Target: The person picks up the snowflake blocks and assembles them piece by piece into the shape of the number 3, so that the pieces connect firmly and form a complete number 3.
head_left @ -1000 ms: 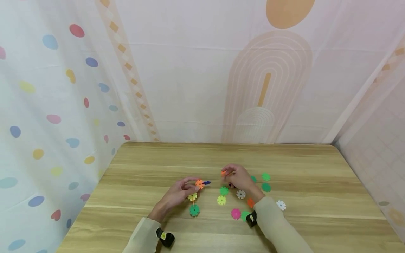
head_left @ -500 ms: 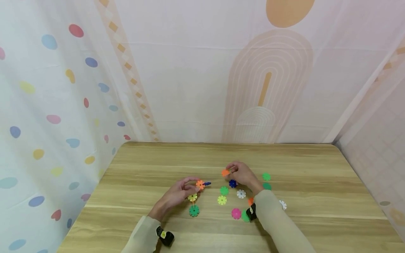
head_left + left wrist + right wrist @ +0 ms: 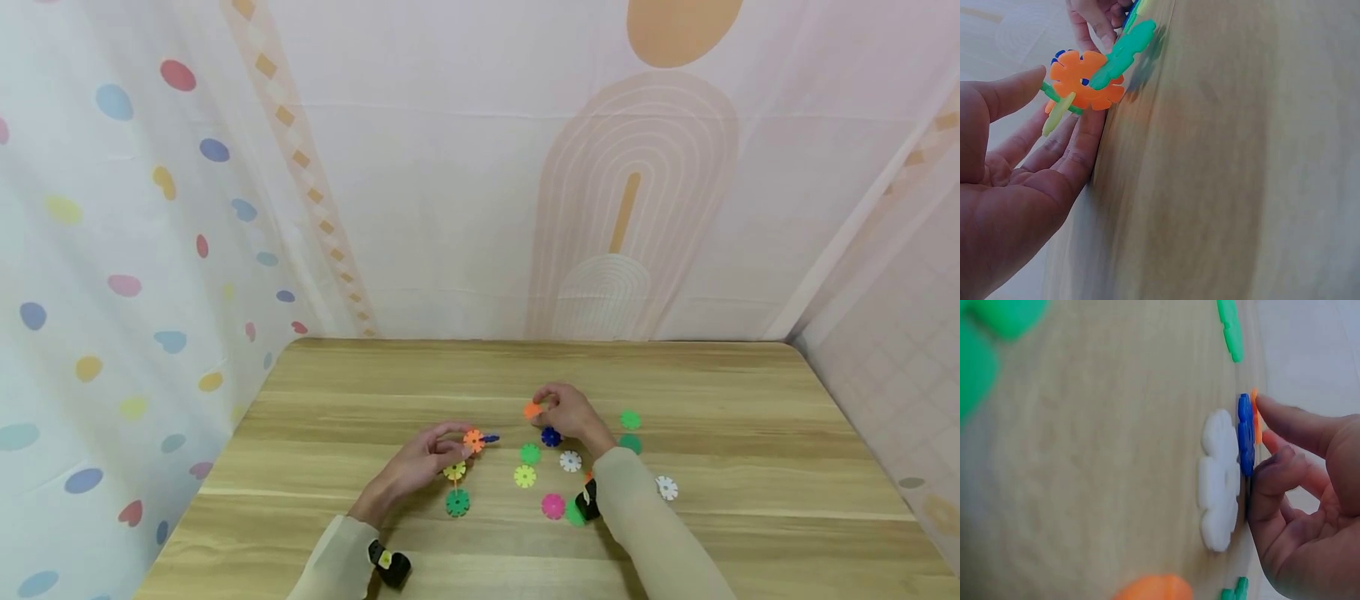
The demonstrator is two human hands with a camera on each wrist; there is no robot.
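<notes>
My left hand (image 3: 465,442) pinches a cluster of slotted snowflake discs by its orange disc (image 3: 473,440) (image 3: 1087,80). A blue piece (image 3: 490,437) sticks out to the right of it. A yellow disc (image 3: 454,471) and a green disc (image 3: 457,502) lie below it. In the left wrist view a green disc (image 3: 1124,53) and a yellow-green piece (image 3: 1058,112) are slotted into the orange one. My right hand (image 3: 542,408) pinches a single orange disc (image 3: 533,409) (image 3: 1256,422) just above a blue disc (image 3: 551,437) (image 3: 1245,434) on the table.
Loose discs lie on the wooden table (image 3: 375,375) around my right hand: green (image 3: 530,454), yellow-green (image 3: 525,477), white (image 3: 571,461) (image 3: 1219,478), pink (image 3: 553,506), two green (image 3: 630,419) and another white (image 3: 666,487). Patterned curtains close in the back and sides.
My right hand has drawn back a little with the orange disc, uncovering the blue disc on the table. My left hand and its cluster have stayed put.
</notes>
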